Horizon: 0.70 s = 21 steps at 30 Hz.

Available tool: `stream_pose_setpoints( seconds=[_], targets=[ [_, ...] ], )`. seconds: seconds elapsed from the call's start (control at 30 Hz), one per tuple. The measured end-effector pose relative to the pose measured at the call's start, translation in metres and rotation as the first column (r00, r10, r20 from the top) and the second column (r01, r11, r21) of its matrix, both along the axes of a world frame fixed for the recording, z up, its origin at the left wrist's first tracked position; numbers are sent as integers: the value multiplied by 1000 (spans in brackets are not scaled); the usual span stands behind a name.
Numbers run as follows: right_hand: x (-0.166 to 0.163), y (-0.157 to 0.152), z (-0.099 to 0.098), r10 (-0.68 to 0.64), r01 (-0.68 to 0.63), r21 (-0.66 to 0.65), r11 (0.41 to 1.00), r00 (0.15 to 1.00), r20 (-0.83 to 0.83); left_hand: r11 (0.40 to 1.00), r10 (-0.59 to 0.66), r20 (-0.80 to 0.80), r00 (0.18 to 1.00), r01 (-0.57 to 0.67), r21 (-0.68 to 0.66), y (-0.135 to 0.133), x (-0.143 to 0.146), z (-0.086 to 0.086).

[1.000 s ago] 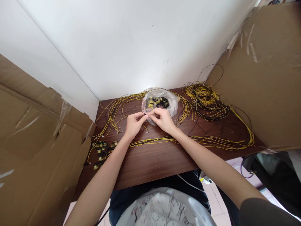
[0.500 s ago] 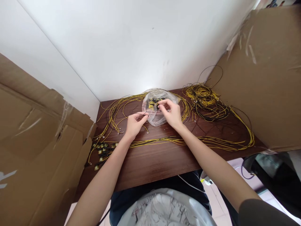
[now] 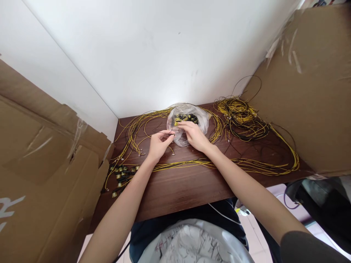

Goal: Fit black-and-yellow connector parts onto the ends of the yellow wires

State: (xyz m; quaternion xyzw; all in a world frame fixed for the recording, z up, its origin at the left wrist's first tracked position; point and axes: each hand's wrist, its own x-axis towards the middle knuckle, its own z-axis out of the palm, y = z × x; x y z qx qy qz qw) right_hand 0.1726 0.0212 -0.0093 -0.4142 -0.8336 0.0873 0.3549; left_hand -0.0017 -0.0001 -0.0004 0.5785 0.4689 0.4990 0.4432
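Right fingers (image 3: 184,125) over bag (image 3: 203,119) (translucent plastic), black-and-yellow parts (image 3: 193,118) inside.

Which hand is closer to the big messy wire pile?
Right. The right hand is over the bag's near side, left of the wire pile; the left hand is farther left.

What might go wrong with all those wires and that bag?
The black wire end pinched in the left hand is tiny, so it might slip free. The tangled wire heap could knot further if tugged. The soft plastic bag at the right hand might get nudged, scattering its small yellow-and-black parts.
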Motion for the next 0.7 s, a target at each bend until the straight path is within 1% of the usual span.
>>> stream_pose_setpoints(
  seconds=[0.07, 0.2, 0.27, 0.37, 0.5, 0.6, 0.7],
  targets=[
    [1, -1, 1, -47, 47, 0, 999, 999, 10, 1000, -4, -6, 1000, 4, 1, 0, 0, 0],
    [4, -5, 8, -248, 248, 14, 969, 968, 36, 1000, 0, -18, 1000, 0, 2, -1, 0, 0],
    [4, -6, 9, -279, 280, 8, 960, 955, 101, 1000, 2, -24, 1000, -2, 3, -1, 0, 0],
    [2, -7, 6, -243, 247, 5, 969, 950, 195, 1000, 2, -22, 1000, -2, 5, -1, 1, 1],
    [-1, -8, 0, -147, 144, 30, 989, 958, 247, 1000, 3, -18, 1000, -2, 11, -1, 1, 1],
    [-2, -8, -1, -92, 81, 49, 996, 943, 318, 1000, 4, -28, 1000, -3, 14, -1, 1, 0],
    [-1, -8, 0, -59, 47, 40, 998, 928, 367, 1000, -1, -32, 999, 1, 16, -1, 1, 0]
  ],
)
